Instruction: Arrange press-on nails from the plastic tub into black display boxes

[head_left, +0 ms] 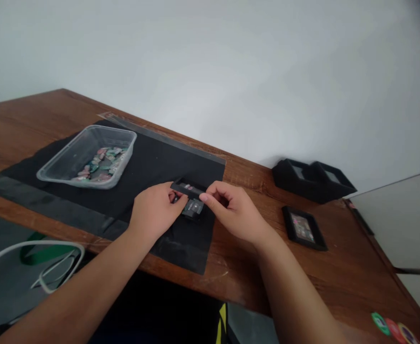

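2 hands on a small black case at the middle of the cloth.

The left hand [156, 208] and right hand [233, 210] each pinch an end of a thin black lid [187, 189], fingers curled, holding it just above a small black case [193, 207] that lies on the black cloth [152, 162] on the wooden table [339, 272]. A clear tub [88, 155] of coloured pieces sits on the cloth to the left. A black tray [312, 179] and a flat black box [304, 228] lie to the right, and 3 coloured chips [392, 328] near the table's edge.
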### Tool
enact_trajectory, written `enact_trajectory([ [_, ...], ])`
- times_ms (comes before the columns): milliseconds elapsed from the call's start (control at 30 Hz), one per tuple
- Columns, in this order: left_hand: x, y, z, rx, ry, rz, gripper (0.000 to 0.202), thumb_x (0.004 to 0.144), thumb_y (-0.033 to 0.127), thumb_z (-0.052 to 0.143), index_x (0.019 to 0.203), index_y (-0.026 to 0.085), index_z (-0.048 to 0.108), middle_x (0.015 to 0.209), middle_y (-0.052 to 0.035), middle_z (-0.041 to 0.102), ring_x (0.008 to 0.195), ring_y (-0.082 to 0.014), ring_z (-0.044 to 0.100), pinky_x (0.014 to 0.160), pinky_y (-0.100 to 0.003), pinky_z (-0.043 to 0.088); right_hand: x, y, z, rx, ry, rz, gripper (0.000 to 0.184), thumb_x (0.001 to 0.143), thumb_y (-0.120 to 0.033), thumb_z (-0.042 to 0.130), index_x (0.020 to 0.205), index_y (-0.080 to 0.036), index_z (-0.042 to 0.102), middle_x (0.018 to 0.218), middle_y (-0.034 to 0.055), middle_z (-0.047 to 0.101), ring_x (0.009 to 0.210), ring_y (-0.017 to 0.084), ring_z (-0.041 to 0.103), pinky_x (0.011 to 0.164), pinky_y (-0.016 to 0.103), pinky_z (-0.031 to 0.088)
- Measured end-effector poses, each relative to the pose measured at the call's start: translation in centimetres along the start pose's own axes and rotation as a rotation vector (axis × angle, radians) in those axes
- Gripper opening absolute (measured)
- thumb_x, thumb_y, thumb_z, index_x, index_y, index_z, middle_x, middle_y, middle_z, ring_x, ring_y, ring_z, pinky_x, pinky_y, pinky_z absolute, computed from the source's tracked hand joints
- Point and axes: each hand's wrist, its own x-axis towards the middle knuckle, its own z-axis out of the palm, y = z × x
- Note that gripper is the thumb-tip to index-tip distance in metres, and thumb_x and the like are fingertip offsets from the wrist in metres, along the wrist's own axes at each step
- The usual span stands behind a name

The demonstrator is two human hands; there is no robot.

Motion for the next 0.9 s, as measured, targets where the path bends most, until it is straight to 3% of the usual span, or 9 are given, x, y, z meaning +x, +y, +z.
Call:
enact_trajectory([
  [133, -0.1, -0.6, 0.2, -0.163, 0.014, -0.018, 0.033, 0.085, 0.043, 0.062, 0.062, 0.021, 0.054, 0.055, 0.0024, 0.055, 0.053, -0.0156, 0.052, 0.053, -0.027, 0.03, 0.0, -0.1, -0.2, -0.012, 0.014, 0.007, 0.033, 0.098, -0.045, 0.057, 0.075, -0.021, 0.055, 0.065, -0.0048, 0.048, 0.059, 0.011, 0.042, 0.057, 0.025, 0.032],
  [300, -0.4, -1.6, 0.7, -0.417, 0.018, 0.087, 0.029, 0.09, 0.044, 0.06, 0.075, 0.02, 0.069, 0.062, 0.0024, 0.059, 0.058, -0.0146, 0.052, 0.056, -0.027, 0.036, 0.0, 0.1, -0.6, 0.02, 0.034, 0.003, 0.032, 0.099, -0.043, 0.057, 0.075, -0.021, 0.055, 0.065, -0.0048, 0.049, 0.061, 0.011, 0.043, 0.059, 0.026, 0.034],
  [433, -0.6, -1.5, 0.3, -0.287, 0.011, 0.224, 0.029, 0.093, 0.04, 0.058, 0.081, 0.019, 0.074, 0.065, -0.0002, 0.059, 0.064, -0.0173, 0.055, 0.062, -0.03, 0.039, 0.1, 0.5, -0.8, 0.011, 0.057, -0.028, 0.035, 0.101, -0.043, 0.053, 0.075, -0.021, 0.053, 0.067, -0.0046, 0.049, 0.063, 0.011, 0.045, 0.06, 0.025, 0.035],
  [600, -1.0, -0.9, 0.1, -0.06, 0.049, 0.409, 0.031, 0.099, 0.035, 0.05, 0.116, 0.022, 0.073, 0.089, -0.0065, 0.065, 0.087, -0.025, 0.057, 0.083, -0.039, 0.044, 0.2, 1.0, -1.1, -0.002, 0.099, -0.029, 0.038, 0.104, -0.046, 0.048, 0.076, -0.02, 0.054, 0.069, -0.004, 0.05, 0.065, 0.011, 0.047, 0.062, 0.025, 0.037],
  [767, -1.3, -0.8, 0.6, 0.142, 0.054, 0.403, 0.039, 0.101, 0.042, 0.044, 0.129, 0.027, 0.067, 0.105, -0.0122, 0.058, 0.096, -0.0309, 0.052, 0.084, -0.046, 0.044, 0.2, 1.1, -1.3, -0.035, 0.088, -0.02, 0.036, 0.104, -0.044, 0.048, 0.078, -0.02, 0.056, 0.069, -0.0039, 0.053, 0.065, 0.011, 0.048, 0.062, 0.025, 0.037],
  [900, -1.5, -0.7, 1.0, 0.17, 0.033, 0.405, 0.046, 0.1, 0.053, 0.042, 0.129, 0.027, 0.067, 0.113, -0.0148, 0.054, 0.104, -0.0344, 0.051, 0.085, -0.05, 0.044, 0.2, 1.1, -1.2, -0.053, 0.082, -0.026, 0.035, 0.104, -0.043, 0.049, 0.08, -0.02, 0.057, 0.071, -0.0038, 0.055, 0.066, 0.011, 0.05, 0.063, 0.025, 0.037],
])
